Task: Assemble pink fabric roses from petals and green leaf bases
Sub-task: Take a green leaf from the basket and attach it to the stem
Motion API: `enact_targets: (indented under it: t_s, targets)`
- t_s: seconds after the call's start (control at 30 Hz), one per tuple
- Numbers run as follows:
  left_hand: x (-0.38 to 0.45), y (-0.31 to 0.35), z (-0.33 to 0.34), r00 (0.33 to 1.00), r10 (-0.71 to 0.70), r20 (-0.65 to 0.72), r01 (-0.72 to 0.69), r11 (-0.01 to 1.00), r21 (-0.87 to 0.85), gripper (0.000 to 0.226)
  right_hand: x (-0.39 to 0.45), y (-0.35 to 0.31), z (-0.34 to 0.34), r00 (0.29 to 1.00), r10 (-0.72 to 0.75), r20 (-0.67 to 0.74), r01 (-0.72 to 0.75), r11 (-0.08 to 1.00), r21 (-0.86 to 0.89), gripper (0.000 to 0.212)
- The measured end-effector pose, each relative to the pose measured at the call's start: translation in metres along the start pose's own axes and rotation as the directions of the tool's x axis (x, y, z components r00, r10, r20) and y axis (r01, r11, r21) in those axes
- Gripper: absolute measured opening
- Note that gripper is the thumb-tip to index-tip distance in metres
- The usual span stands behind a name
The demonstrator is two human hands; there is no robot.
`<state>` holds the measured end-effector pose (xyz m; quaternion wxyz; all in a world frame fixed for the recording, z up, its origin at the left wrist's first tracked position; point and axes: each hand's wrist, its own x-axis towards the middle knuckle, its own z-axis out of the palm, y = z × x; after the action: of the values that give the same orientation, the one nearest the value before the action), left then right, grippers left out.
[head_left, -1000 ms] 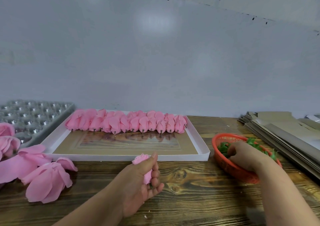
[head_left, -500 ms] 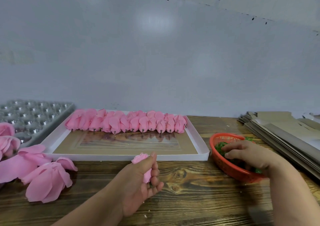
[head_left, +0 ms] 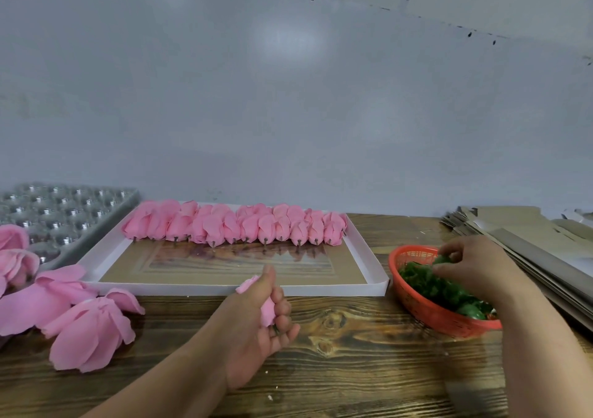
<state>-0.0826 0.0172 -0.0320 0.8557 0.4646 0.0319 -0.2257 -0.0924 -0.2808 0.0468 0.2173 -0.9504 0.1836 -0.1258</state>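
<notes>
1. Lifted out of the green pile since a second ago, the right hand [head_left: 475,267] now sits at the far rim of the orange basket [head_left: 417,302], thumb and forefinger pinching what looks like one green leaf base [head_left: 442,259]; the basket has tipped toward the camera.
2. Over the wooden table [head_left: 353,353], the left hand [head_left: 256,328] has not shifted: its fingers stay curled round a rolled pink rosebud [head_left: 268,310], petal tip showing above the thumb, a dark stem end showing at the fingertips.
3. Judged from its folds, the bud is light, soft and easily crushed; the closed lower end by the stem looks the place to hold it, leaving the petals free.
4. The leaf base appears small and thin, best taken by its edge so its centre can meet the stem.
5. Loose green bases [head_left: 436,289] fill the basket.
6. Finished buds [head_left: 234,225] line the far side of the white tray [head_left: 224,289].
7. Open pink petals [head_left: 86,331] lie at left.
</notes>
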Motion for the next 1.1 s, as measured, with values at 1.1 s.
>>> enact_targets:
  t_s: [1.1]
  targets:
    - [-0.005,0.012,-0.001,0.898,0.428,-0.102,-0.400,0.891,0.215,0.051,-0.107,-0.139,0.105,0.836,-0.444,0.321,-0.209,0.283,0.936,0.021]
